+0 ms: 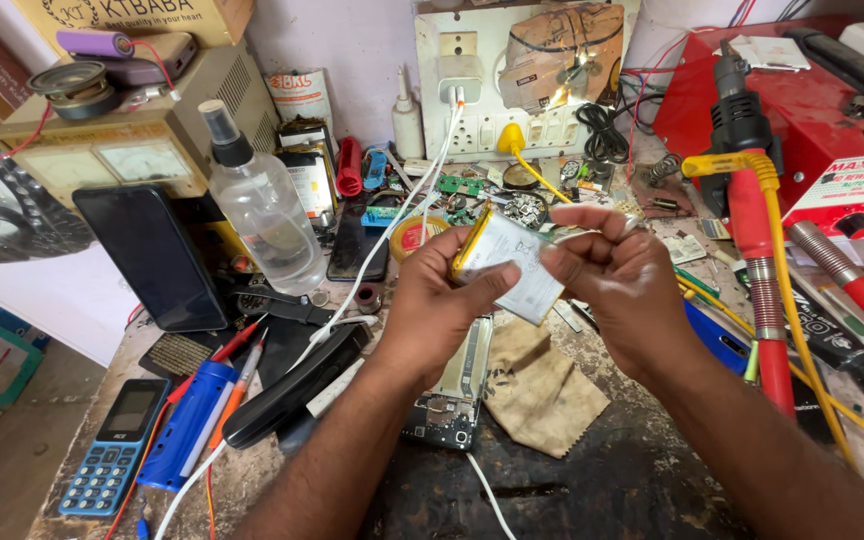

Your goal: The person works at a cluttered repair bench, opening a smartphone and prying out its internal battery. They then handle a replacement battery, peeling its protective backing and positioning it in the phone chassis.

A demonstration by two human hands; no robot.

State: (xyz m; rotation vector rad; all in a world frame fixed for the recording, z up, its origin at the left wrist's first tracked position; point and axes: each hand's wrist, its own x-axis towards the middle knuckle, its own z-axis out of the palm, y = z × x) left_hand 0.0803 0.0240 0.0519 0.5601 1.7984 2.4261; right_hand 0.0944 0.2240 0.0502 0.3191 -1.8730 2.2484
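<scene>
Silver flat battery (pixel 510 262) between both hands

A phone-repair workshop: the scarred workbench (pixel 592 480) is crowded with an opened phone (pixel 449 385), loose circuit boards (pixel 462 186), a hot-air gun (pixel 737 110), a meter box (pixel 142 140) and a wall socket panel (pixel 512 80).

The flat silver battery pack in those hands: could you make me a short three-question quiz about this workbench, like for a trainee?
1. True or false: both the left hand and the right hand hold the flat silver battery pack.
2. What lies on the bench right below the hands? A) opened phone B) a hammer C) a cup
3. Fill in: the keypad phone at the bench's near left edge is ____ in colour.

Key: 1 true; 2 A; 3 blue.
</scene>
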